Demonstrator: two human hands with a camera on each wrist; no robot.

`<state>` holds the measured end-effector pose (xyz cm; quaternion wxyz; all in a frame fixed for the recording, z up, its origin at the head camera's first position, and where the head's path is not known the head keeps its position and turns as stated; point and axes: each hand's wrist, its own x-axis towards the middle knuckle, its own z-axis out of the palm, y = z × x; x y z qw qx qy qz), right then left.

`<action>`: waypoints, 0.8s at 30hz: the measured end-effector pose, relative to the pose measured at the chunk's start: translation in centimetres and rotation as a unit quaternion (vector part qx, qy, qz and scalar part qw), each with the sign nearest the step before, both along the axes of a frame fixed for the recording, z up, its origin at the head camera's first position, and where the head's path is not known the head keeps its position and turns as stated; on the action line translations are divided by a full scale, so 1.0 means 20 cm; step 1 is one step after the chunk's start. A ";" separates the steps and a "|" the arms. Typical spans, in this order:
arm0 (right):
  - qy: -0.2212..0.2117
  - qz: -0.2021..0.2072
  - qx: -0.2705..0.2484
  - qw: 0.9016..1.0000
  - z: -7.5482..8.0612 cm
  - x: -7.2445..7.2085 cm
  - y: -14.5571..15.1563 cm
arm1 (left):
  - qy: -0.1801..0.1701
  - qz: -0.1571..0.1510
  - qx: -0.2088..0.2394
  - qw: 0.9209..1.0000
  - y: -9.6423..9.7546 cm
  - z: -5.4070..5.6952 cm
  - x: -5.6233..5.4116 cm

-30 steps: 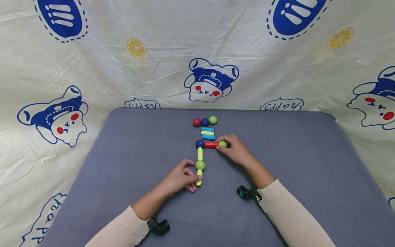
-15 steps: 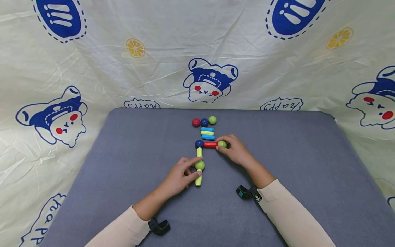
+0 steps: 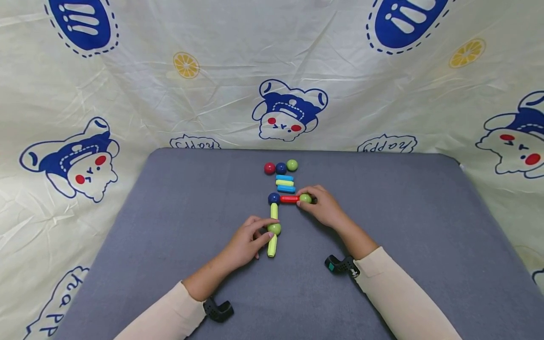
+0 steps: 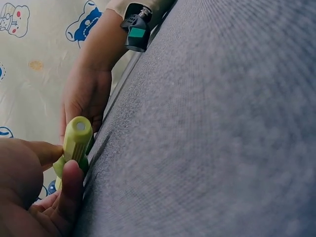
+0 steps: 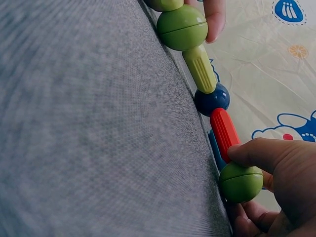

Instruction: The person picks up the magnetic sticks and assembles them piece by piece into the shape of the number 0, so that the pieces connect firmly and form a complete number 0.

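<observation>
A chain of magnetic pieces lies on the table in an L shape. From a dark blue ball (image 3: 274, 198) at its corner, a red rod (image 3: 289, 199) runs right to a green ball (image 3: 305, 198). My right hand (image 3: 324, 206) holds that ball, its thumb touching the red rod's end in the right wrist view. Toward me, a yellow-green rod (image 3: 274, 210) leads to another green ball (image 3: 276, 229), then a second yellow-green rod (image 3: 272, 247). My left hand (image 3: 245, 242) pinches this nearer ball between thumb and index finger. The second rod's end (image 4: 80, 127) shows a small metal disc.
Behind the chain lie two blue rods and a yellow-green rod (image 3: 284, 183), side by side. Farther back sit a red ball (image 3: 269, 168), a blue ball (image 3: 281, 168) and a green ball (image 3: 292, 165). A printed cloth (image 3: 229, 94) hangs behind the grey table (image 3: 191, 189).
My left hand has moved from the nearest rod up to the green ball, now gripping it. The nearest rod tilts slightly more to the left. My right hand keeps its place on its ball.
</observation>
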<state>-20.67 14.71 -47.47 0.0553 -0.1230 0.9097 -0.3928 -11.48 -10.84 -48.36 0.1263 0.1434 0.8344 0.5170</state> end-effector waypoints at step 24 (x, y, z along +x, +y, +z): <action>-0.034 0.010 -0.039 0.999 0.04 -0.06 0.01 | -0.001 0.034 0.003 0.999 0.01 -0.01 0.00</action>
